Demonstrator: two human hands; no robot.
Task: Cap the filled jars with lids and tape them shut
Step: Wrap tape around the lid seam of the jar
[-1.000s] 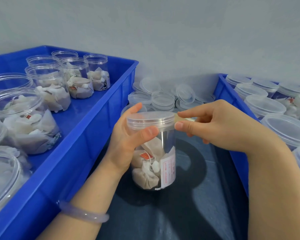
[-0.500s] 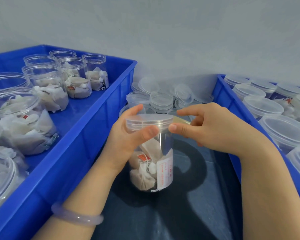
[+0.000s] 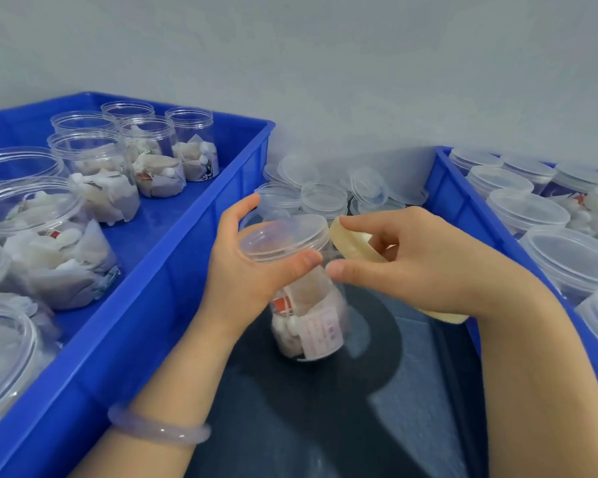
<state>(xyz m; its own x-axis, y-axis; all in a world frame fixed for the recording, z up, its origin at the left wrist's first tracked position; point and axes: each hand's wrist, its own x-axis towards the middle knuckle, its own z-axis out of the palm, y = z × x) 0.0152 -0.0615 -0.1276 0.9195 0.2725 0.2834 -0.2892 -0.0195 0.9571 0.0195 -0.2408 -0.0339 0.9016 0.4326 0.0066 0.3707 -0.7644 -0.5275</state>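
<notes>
The jar (image 3: 311,315), capped with its lid (image 3: 283,236), is being steadied at the table's (image 3: 325,426) middle, gripped by the left hand (image 3: 249,274), so that the seam can be sealed from the tape roll (image 3: 351,241) being clasped in the right hand (image 3: 415,263).

The left forearm rises from the lower left of the frame. The left hand (image 3: 252,270), at centre, curls round the top of a jar (image 3: 311,312), thumb across the front. The right forearm enters from the lower right. The right hand (image 3: 418,263) grips a tape roll (image 3: 351,241), its thumb tip just beside the left thumb.
</notes>
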